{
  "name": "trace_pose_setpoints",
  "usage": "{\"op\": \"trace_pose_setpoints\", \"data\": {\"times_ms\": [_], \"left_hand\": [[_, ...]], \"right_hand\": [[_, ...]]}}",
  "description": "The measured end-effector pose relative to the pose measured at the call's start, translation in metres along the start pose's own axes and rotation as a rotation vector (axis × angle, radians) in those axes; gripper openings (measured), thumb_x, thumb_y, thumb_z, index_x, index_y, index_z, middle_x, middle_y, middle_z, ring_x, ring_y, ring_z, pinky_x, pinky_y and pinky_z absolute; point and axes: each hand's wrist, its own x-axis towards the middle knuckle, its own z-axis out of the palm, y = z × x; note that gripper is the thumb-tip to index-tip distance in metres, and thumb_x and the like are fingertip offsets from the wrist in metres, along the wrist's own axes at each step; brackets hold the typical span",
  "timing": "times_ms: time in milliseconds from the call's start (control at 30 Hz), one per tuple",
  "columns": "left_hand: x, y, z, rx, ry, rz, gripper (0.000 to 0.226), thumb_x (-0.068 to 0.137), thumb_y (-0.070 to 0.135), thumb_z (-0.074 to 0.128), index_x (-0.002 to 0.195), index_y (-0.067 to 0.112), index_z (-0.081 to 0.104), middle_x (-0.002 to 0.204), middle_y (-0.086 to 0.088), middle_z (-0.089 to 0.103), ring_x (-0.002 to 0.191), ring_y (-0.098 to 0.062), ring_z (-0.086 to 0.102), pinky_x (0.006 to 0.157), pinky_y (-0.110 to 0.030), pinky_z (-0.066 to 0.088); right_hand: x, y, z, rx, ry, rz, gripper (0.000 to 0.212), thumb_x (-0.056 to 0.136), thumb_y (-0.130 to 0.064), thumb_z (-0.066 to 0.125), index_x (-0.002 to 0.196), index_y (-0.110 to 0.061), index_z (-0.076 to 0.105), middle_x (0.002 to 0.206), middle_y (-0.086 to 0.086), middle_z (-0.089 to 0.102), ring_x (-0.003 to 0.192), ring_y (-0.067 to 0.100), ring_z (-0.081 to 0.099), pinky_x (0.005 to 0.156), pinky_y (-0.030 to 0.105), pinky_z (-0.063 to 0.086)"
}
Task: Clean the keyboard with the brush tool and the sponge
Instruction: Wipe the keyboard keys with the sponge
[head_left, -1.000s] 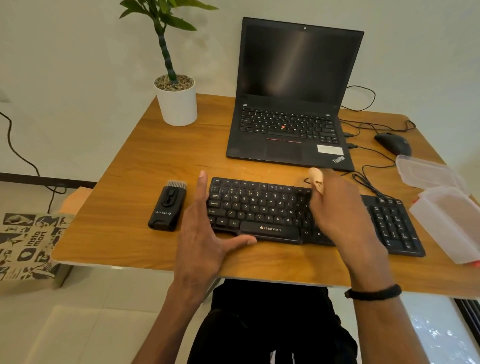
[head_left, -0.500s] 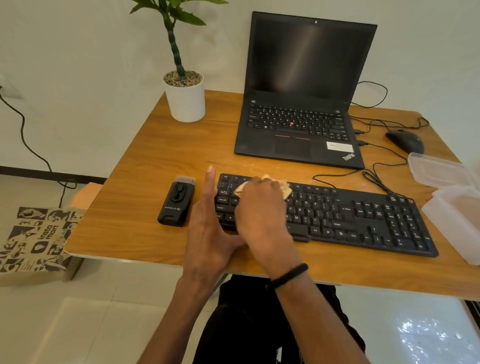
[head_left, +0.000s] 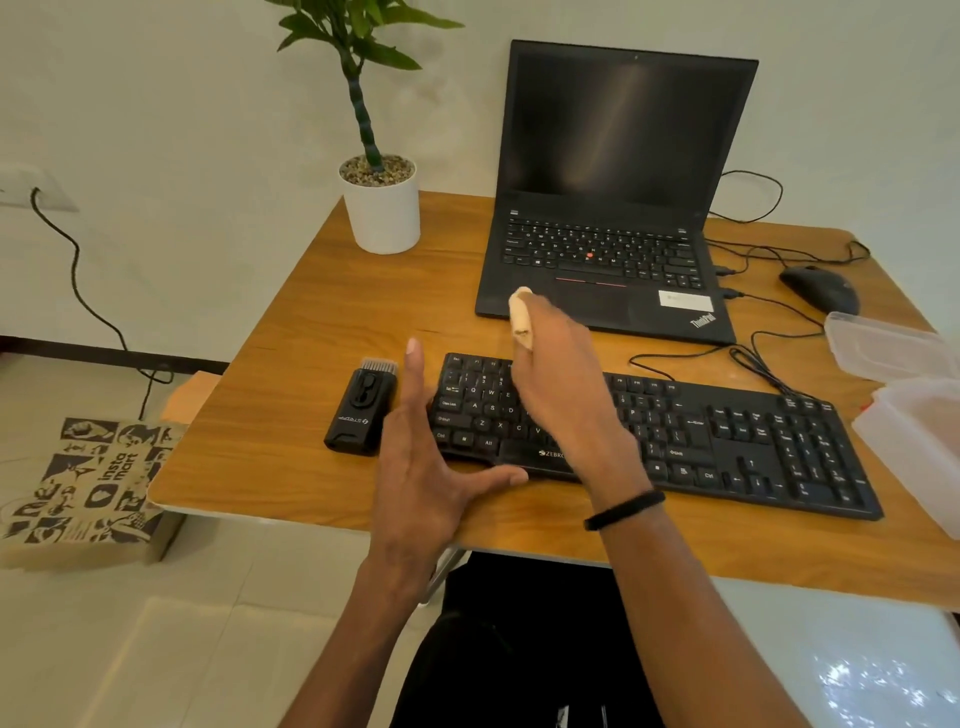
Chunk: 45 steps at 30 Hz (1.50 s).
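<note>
While my right hand (head_left: 558, 379) hovers over the left half of the black keyboard (head_left: 727, 441), it is closed around a pale beige sponge (head_left: 520, 317), and the end of the sponge sticks out past the knuckles toward the laptop (head_left: 613, 208). I cannot tell if the sponge touches the keys, because the hand hides that part. My left hand (head_left: 421, 467) is open and flat, with the fingers stretched forward along the left end of the keyboard and the thumb spread to the right along its front edge, so it seems to brace the keyboard without gripping anything. Just beside this hand, on its left, the black brush tool (head_left: 361, 410) lies on the wooden desk (head_left: 311, 322), with its short bristles pointing away from me. It is near the keyboard but apart from it. The keyboard lies across the near part of the desk, slightly turned, and its cable runs back toward the laptop side. The laptop stands open behind it with a dark screen. A white pot with a green plant (head_left: 382, 208) stands at the far left corner, a black mouse (head_left: 818, 288) is at the far right, and clear plastic containers (head_left: 904, 384) sit at the right edge. On the floor to the left I see a printed paper bag (head_left: 88, 483). A dark band is around my right wrist.
</note>
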Motion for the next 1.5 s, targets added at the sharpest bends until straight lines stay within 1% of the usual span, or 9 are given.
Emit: {"op": "trace_pose_setpoints", "data": {"times_ms": [133,433,533,633,833,967,1033,1133,1500], "left_hand": [[-0.007,0.006,0.001,0.078,0.061,-0.043,0.156,0.044,0.060,0.092,0.157,0.051,-0.014,0.148,-0.009,0.052,0.128,-0.021,0.051,0.100,-0.033,0.042],[-0.007,0.001,0.003,0.065,0.112,-0.045,0.147,0.067,0.024,0.098,0.151,0.063,-0.017,0.145,-0.007,0.056,0.129,-0.023,0.054,0.100,-0.038,0.045],[-0.009,-0.005,0.005,0.094,0.174,0.063,0.116,0.092,0.019,0.077,0.158,0.053,-0.013,0.129,-0.003,0.061,0.115,-0.028,0.059,0.090,-0.044,0.050],[-0.011,-0.007,0.002,0.084,0.158,0.096,0.116,0.090,0.025,0.080,0.162,0.043,-0.010,0.137,0.011,0.050,0.116,-0.029,0.059,0.091,-0.049,0.052],[-0.008,0.005,-0.003,0.011,0.052,-0.062,0.151,0.049,0.057,0.094,0.160,0.050,-0.008,0.148,0.003,0.050,0.129,-0.015,0.049,0.102,-0.039,0.044],[-0.008,0.008,-0.003,0.011,0.043,-0.091,0.153,0.048,0.051,0.098,0.154,0.061,-0.012,0.149,-0.004,0.052,0.129,-0.007,0.043,0.105,-0.032,0.037],[-0.007,0.008,-0.003,0.024,0.038,-0.095,0.153,0.048,0.051,0.098,0.154,0.061,-0.012,0.153,-0.003,0.049,0.133,-0.008,0.043,0.106,-0.031,0.035],[-0.006,0.010,-0.003,0.029,0.023,-0.105,0.152,0.049,0.051,0.097,0.151,0.064,-0.015,0.157,-0.003,0.045,0.140,-0.018,0.043,0.107,-0.033,0.035],[-0.008,0.007,0.001,0.082,0.027,-0.067,0.147,0.061,0.033,0.097,0.158,0.051,-0.011,0.157,-0.003,0.048,0.137,-0.018,0.040,0.102,-0.029,0.032]], "right_hand": [[-0.008,0.001,0.034,-0.336,-0.288,-0.100,0.061,0.099,-0.013,0.060,0.154,-0.006,0.036,0.158,0.012,0.041,0.148,0.027,0.034,0.126,0.044,0.026],[-0.040,-0.001,0.024,-0.345,-0.538,-0.251,0.072,0.107,-0.027,0.044,0.166,-0.013,0.003,0.174,0.005,-0.003,0.160,0.021,-0.007,0.130,0.041,-0.002],[-0.064,-0.011,0.014,-0.229,-0.595,-0.317,0.064,0.109,-0.028,0.041,0.165,-0.015,0.013,0.174,0.002,0.007,0.160,0.018,0.001,0.129,0.034,-0.002],[-0.077,-0.011,-0.007,0.108,-0.705,-0.259,0.045,0.110,-0.032,0.044,0.154,-0.025,0.042,0.158,-0.003,0.046,0.144,0.014,0.042,0.120,0.036,0.034],[-0.053,-0.003,-0.061,0.678,-0.524,0.348,0.015,0.106,-0.040,0.050,0.103,-0.035,0.064,0.109,-0.004,0.066,0.103,0.022,0.061,0.089,0.033,0.052],[-0.019,0.015,-0.050,0.222,-0.155,0.056,0.031,0.110,-0.032,0.044,0.138,-0.025,0.055,0.105,-0.008,0.064,0.085,0.006,0.059,0.070,0.017,0.046],[-0.012,0.026,-0.031,-0.081,-0.213,-0.031,0.046,0.107,-0.023,0.049,0.152,-0.017,0.041,0.134,0.004,0.061,0.115,0.017,0.061,0.098,0.027,0.052],[-0.019,0.032,-0.002,-0.330,-0.411,-0.055,0.066,0.104,-0.023,0.052,0.162,-0.012,0.021,0.168,0.010,0.025,0.156,0.028,0.022,0.127,0.041,0.020],[-0.078,0.005,-0.018,-0.362,-0.602,-0.210,0.069,0.109,-0.032,0.040,0.166,-0.018,0.003,0.174,0.000,-0.006,0.159,0.015,-0.008,0.119,0.028,-0.008]]}}
